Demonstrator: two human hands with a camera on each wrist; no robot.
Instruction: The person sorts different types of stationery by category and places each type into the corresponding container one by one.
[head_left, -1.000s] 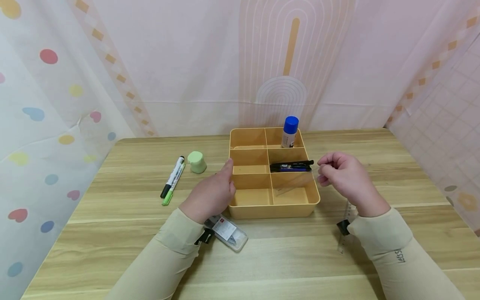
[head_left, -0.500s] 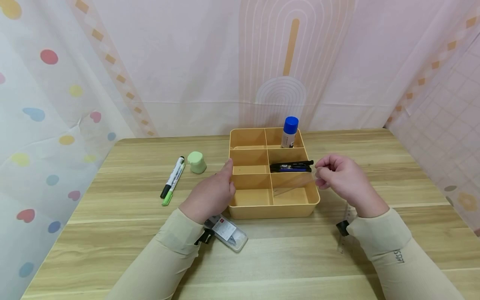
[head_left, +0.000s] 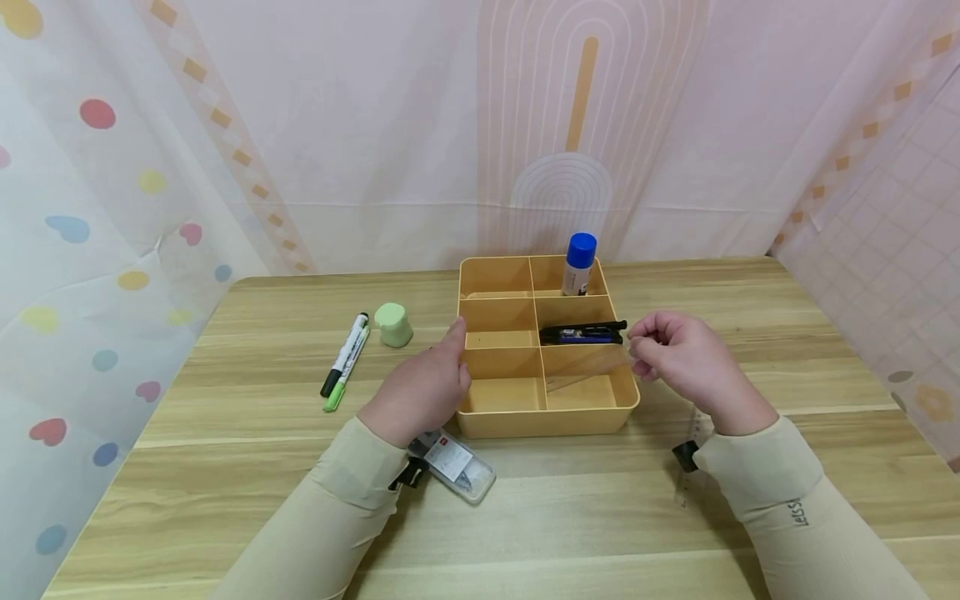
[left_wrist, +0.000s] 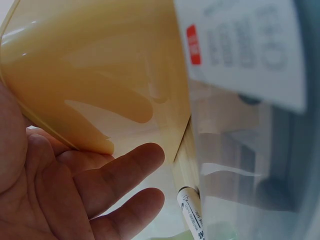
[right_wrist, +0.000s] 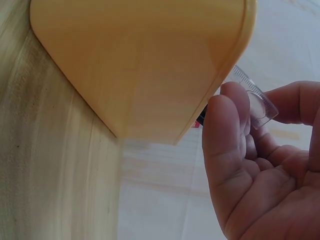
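Observation:
My left hand (head_left: 420, 387) rests against the left side of a yellow-orange six-compartment box (head_left: 547, 423); in the left wrist view its fingers (left_wrist: 120, 177) stretch out beside the box wall. At the box's right rim, my right hand (head_left: 686, 358) pinches a clear plastic ruler (head_left: 588, 369), which slants into the front right compartment. Seen from the right wrist, the ruler (right_wrist: 256, 102) has a graduated edge and a rounded cut-out. Black and blue pens (head_left: 581, 334) lie in the middle right compartment. A blue-capped glue stick (head_left: 579, 265) stands in the back right one.
Left of the box are a white marker (head_left: 345, 354), a green marker (head_left: 347, 369) and a pale green lidded object (head_left: 393, 325). A clear case with a white label (head_left: 453, 465) lies by my left wrist. Another clear ruler (head_left: 690, 479) lies partly under my right wrist.
My right hand has shifted slightly left toward the box, and the ruler reaches a little further over the front right compartment. The left hand has stayed in place.

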